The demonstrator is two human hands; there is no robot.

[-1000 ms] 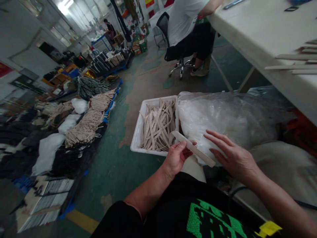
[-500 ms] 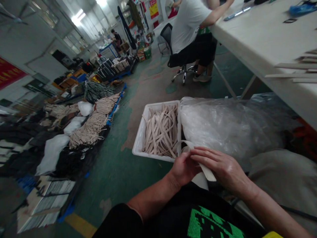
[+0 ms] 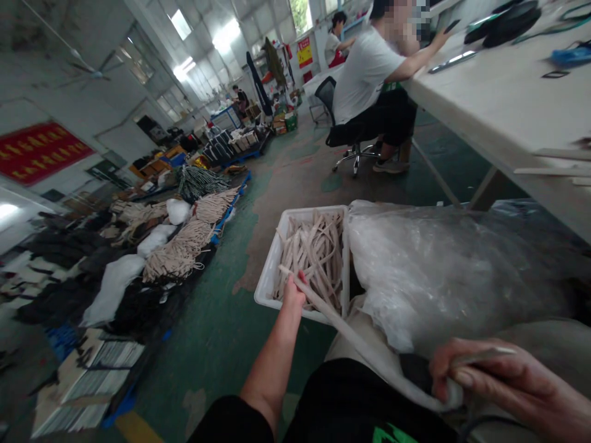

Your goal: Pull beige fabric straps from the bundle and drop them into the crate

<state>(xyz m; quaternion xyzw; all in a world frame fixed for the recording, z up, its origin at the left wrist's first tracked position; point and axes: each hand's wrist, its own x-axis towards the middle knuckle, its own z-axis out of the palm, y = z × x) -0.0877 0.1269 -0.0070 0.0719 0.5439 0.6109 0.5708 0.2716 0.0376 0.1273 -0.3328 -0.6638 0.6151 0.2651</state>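
Note:
A long pale strap (image 3: 353, 338) runs slantwise across my lap, from the upper left to the lower right. My left hand (image 3: 294, 295) grips it near one end, over the front edge of a white plastic bin (image 3: 265, 277). That bin holds a heap of similar beige straps (image 3: 314, 246). Low on the right, my right hand (image 3: 503, 375) is closed round the other part of the strap, which bends there and pokes out between thumb and fingers. Motion blurs the right hand slightly.
A large clear plastic bag (image 3: 415, 258) lies right of the bin, under a white worktable (image 3: 498, 92). A person in a white shirt (image 3: 364, 74) sits at the table on a wheeled chair (image 3: 353, 138). Bundled cords and stacked goods (image 3: 175, 252) line pallets on the left.
My hands, close together before, have moved wide apart. The left went forward to the bin with one end of the strap, the right back to the lower right. The strap is now stretched out.

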